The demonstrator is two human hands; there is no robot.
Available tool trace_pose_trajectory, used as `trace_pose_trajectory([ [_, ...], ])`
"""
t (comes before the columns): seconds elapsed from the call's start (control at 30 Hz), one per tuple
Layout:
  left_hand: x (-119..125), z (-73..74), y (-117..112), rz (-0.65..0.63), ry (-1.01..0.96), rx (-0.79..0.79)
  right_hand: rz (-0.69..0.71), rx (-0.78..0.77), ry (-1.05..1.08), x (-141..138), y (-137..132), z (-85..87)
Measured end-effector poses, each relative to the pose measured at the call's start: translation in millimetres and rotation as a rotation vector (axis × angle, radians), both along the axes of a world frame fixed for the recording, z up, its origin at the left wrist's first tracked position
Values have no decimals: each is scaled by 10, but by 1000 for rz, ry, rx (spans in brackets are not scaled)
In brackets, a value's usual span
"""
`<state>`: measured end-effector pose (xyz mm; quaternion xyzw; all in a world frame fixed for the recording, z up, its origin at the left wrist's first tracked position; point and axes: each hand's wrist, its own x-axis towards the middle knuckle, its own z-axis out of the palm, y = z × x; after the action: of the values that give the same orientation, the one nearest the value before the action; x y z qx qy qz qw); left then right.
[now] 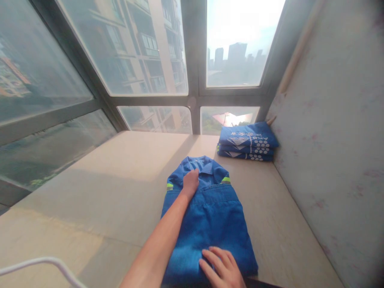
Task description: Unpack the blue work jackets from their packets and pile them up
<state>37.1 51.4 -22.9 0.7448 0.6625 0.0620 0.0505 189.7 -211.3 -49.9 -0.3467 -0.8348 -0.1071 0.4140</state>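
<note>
A blue work jacket lies folded on the pale surface in front of me, its collar at the far end and yellow-green reflective strips showing at both sides. A stitched band of cloth crosses it below the collar. My left hand is closed at the collar opening, its fingers curled on the cloth; the fingertips are partly hidden. At the near end, my right hand rests on the jacket with fingers apart, holding nothing.
Several folded blue garments with white prints are stacked at the far right, beside the patterned wall. Windows border the surface at the back and left. A white cable curves in at the lower left.
</note>
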Motion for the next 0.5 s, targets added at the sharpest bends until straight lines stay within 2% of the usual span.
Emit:
trace_pose_trajectory([
  [0.13, 59, 15, -16, -62, 62, 27, -4, 19, -4, 1, 10, -6],
  [0.27, 78, 5, 7, -178, 89, 23, 1, 34, -15, 1, 26, 2],
  [0.4, -5, 10, 29, -272, 85, -27, 4, 24, -22, 9, 25, 11],
  [0.5, -125, 35, -42, -334, 67, -46, 17, 24, -49, 29, 19, 2],
])
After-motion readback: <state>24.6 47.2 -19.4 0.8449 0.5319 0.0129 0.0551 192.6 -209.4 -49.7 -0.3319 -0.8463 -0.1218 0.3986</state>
